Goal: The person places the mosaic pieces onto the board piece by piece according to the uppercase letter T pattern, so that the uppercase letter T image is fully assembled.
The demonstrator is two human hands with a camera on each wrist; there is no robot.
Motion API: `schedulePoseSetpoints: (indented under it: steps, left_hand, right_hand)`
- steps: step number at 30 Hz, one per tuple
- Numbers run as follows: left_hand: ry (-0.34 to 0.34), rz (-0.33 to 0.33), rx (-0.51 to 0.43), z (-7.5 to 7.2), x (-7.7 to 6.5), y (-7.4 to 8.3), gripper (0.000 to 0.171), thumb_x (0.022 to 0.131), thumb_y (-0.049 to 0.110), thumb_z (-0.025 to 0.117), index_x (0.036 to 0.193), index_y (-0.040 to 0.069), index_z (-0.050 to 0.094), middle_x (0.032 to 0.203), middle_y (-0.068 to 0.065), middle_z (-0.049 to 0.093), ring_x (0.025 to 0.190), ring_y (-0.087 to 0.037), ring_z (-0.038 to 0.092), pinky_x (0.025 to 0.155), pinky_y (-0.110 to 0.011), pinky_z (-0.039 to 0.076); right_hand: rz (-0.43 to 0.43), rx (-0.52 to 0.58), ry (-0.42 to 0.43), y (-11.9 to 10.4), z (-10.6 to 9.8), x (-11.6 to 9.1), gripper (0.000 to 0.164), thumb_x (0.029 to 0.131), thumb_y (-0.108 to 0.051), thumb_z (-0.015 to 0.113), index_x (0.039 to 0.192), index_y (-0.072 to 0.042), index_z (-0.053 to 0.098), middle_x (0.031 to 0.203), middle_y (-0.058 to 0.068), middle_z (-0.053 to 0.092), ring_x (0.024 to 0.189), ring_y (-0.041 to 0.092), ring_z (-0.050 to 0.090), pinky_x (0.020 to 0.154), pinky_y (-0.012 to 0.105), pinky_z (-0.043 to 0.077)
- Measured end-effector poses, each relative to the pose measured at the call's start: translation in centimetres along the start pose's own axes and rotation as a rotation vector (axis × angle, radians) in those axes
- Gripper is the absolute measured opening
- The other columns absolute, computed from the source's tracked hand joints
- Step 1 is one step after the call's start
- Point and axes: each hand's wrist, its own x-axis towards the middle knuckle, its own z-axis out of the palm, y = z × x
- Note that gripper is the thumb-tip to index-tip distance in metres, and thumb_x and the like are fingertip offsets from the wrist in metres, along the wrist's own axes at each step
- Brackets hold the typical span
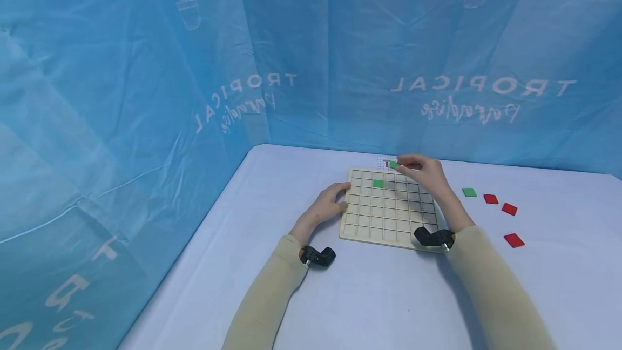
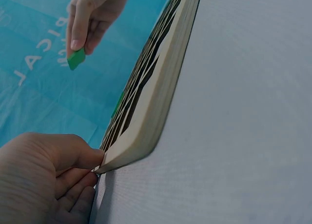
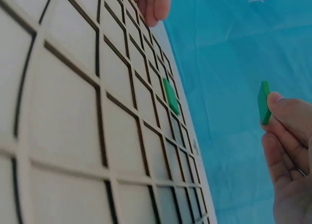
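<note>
Right hand [image 1: 425,174] pinches a green tile [image 3: 263,103] between thumb and fingers — narrow grip, tile sticking out past the fingertips, clear of the palm. Tile is in the air, by the far edge of the gridded board [image 1: 384,215], overlapping the printed sheet [image 1: 386,163] in head view. Squarish, so no clear long axis; right wrist view has it nearly edge-on, standing roughly upright, broad face toward the board. Left wrist view — it angles down from the fingertips. Left hand [image 1: 326,204] touches the board's left edge, thumb and fingers spread apart along it. Second green tile [image 1: 378,183] on the board, near the far edge. Loose green tile [image 1: 469,192] plus three red tiles [image 1: 491,199] flat on the table [image 1: 379,296], right of the board.
</note>
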Motion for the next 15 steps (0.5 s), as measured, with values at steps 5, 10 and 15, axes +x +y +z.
schedulePoseSetpoints:
  steps: [5,10,15]
  left_hand:
    - [-0.004,-0.009,0.007,0.0,0.0,0.0,0.057,0.09,0.008,0.057,0.144,0.01,0.039,0.147,-0.006,0.038,0.137,-0.019,0.029,0.112,-0.032,0.024]
    - [-0.006,-0.016,-0.002,0.0,0.0,0.1,0.057,0.09,0.008,0.057,0.144,0.009,0.039,0.147,-0.006,0.038,0.137,-0.019,0.029,0.112,-0.032,0.024]
    - [-0.006,-0.013,0.002,0.0,0.0,0.1,0.057,0.09,0.008,0.057,0.144,0.009,0.039,0.147,-0.007,0.038,0.137,-0.019,0.029,0.112,-0.032,0.024]
  right_hand:
    - [0.005,0.02,-0.012,0.1,0.8,0.0,0.044,0.088,-0.032,0.068,0.122,-0.006,0.062,0.118,0.011,0.063,0.105,0.025,0.058,0.084,0.037,0.053]
    - [0.007,0.002,-0.018,0.7,1.3,-0.1,0.043,0.089,-0.03,0.066,0.122,-0.003,0.061,0.117,0.013,0.063,0.105,0.027,0.058,0.085,0.039,0.052]
    - [0.011,-0.015,-0.035,1.2,1.8,-0.2,0.039,0.089,-0.025,0.067,0.121,-0.002,0.062,0.116,0.015,0.063,0.103,0.028,0.059,0.085,0.041,0.052]
